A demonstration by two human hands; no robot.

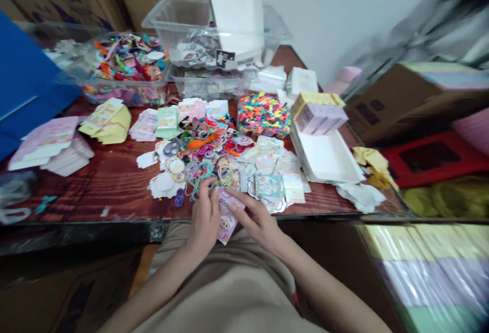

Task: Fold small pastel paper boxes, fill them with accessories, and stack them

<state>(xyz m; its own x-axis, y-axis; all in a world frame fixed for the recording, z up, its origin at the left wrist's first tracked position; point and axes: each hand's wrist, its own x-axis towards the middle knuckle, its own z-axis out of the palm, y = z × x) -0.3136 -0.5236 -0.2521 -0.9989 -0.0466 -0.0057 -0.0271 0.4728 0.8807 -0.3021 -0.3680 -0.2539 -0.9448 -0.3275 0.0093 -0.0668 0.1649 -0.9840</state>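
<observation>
Just past the table's front edge, above my lap, both hands hold a small pink-purple printed paper packet (227, 225). My left hand (205, 217) grips its left side. The fingers and thumb of my right hand (260, 220) are closed on its upper right part. Whether anything is inside the packet cannot be seen. Right beyond my hands lies a loose pile of coloured hair ties (206, 169). To the right of that pile are shiny sticker sheets (269, 185), and to its left are white die-cut cards (165, 185).
Stacked pink packets (49, 142) and yellow packets (110, 121) lie at left. Clear bins (168, 17) stand behind, near a tub of bright small pieces (263, 114). A white tray (330, 157) with small boxes (321, 114) is at right. A blue panel (30, 68) borders the left.
</observation>
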